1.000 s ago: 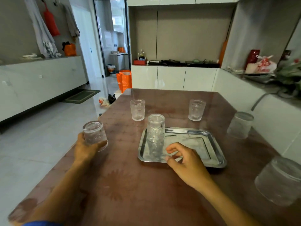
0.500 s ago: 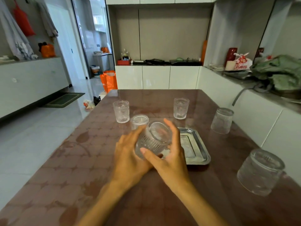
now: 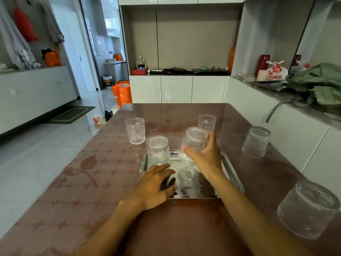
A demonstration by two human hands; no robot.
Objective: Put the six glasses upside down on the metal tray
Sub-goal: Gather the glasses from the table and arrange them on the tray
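Note:
A shiny metal tray (image 3: 232, 174) lies on the brown table. One ribbed glass (image 3: 158, 149) stands upside down on the tray's far left corner. My right hand (image 3: 204, 156) grips a second ribbed glass (image 3: 193, 143), tilted with its base up, just above the tray's far middle. My left hand (image 3: 156, 183) rests flat on the tray's near left edge, fingers apart, holding nothing. Four more glasses stand on the table: far left glass (image 3: 135, 130), far middle glass (image 3: 206, 122), right glass (image 3: 256, 141) and near right glass (image 3: 308, 209).
The table (image 3: 83, 182) ends at left over a pale tiled floor. White cabinets and a counter with bags (image 3: 313, 82) run along the right side, close to the table's right edge. An orange bag (image 3: 121, 92) stands beyond the far end.
The glass passed from my left hand, through both hands, into my right hand alone, turned base up over the tray. My left hand let go and dropped onto the tray's edge.

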